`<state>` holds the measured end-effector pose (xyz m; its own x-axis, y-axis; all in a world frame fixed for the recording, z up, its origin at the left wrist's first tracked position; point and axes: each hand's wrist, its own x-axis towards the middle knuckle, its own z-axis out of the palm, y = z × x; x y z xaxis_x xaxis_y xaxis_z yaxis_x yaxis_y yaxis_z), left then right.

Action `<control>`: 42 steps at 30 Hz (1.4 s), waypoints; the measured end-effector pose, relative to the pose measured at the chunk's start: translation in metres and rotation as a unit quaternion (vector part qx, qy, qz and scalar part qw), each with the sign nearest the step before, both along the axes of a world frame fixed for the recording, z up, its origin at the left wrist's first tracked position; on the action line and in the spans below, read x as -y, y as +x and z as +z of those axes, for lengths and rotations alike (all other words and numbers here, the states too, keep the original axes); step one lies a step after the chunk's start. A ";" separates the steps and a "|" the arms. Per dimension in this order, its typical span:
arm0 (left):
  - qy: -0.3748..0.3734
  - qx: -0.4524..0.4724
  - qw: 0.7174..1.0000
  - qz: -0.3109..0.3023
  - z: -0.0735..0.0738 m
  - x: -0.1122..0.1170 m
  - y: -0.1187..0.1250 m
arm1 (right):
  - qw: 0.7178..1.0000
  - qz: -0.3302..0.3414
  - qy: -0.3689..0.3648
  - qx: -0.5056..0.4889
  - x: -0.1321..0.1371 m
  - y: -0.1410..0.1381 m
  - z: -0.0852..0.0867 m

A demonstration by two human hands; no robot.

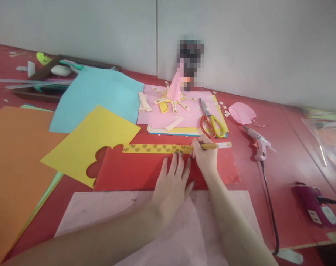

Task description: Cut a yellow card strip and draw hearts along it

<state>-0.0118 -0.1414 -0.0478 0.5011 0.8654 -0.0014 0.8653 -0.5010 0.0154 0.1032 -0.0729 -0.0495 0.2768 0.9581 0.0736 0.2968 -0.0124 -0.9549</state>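
Observation:
My left hand (172, 181) lies flat with fingers spread on a red paper sheet (134, 170), its fingertips touching a yellow ruler (156, 148) patterned with hearts. My right hand (205, 155) is closed around a thin yellow pencil-like stick (216, 145), held against the ruler's right end on the red sheet. Both forearms rest over a pale pink sheet (101, 210) at the near edge.
Yellow (90, 144), blue (98, 96) and orange (15, 162) sheets lie to the left. Behind are a pink sheet with a paper cone craft (173, 92), scissors (212, 123), a glue gun (259, 144) with its cord, a purple device (313, 205) and a tray (43, 81).

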 end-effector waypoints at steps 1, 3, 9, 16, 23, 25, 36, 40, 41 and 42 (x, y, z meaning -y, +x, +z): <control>0.000 0.000 1.000 0.000 0.000 0.000 0.000 | 1.000 0.000 -0.001 0.001 0.000 0.000 0.000; 0.000 -0.001 1.000 0.001 0.000 0.000 0.000 | 1.000 0.002 -0.001 0.006 0.000 0.000 0.000; 0.003 -0.003 1.000 0.001 0.000 0.000 0.000 | 1.000 0.019 0.010 -0.001 0.000 0.002 -0.001; 0.004 -0.002 1.000 -0.001 0.001 0.000 0.000 | 1.000 0.000 0.012 0.005 0.001 0.001 -0.001; -0.011 0.006 1.000 0.005 0.002 0.000 0.000 | 1.000 0.012 0.007 0.004 0.000 0.000 0.000; -0.011 0.006 1.000 0.005 0.002 0.000 0.000 | 1.000 0.011 0.006 0.005 0.000 0.000 0.000; -0.005 0.023 1.000 0.005 0.001 0.000 -0.001 | 0.979 -0.038 0.030 -0.199 -0.007 0.011 -0.005; 0.011 0.036 0.999 -0.011 0.000 0.000 -0.001 | 0.974 -0.050 0.026 -0.221 -0.009 0.012 -0.004; 0.015 0.038 0.999 -0.017 -0.001 0.000 -0.001 | 0.973 -0.048 0.026 -0.226 -0.009 0.012 -0.003; 0.016 0.041 0.999 -0.020 -0.002 -0.001 -0.001 | 0.972 -0.046 0.025 -0.230 -0.009 0.012 -0.003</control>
<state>-0.0132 -0.1409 -0.0494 0.5330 0.8433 0.0686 0.8408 -0.5370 0.0684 0.1150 -0.0643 -0.0522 0.3763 0.9260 -0.0314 -0.1610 0.0319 -0.9864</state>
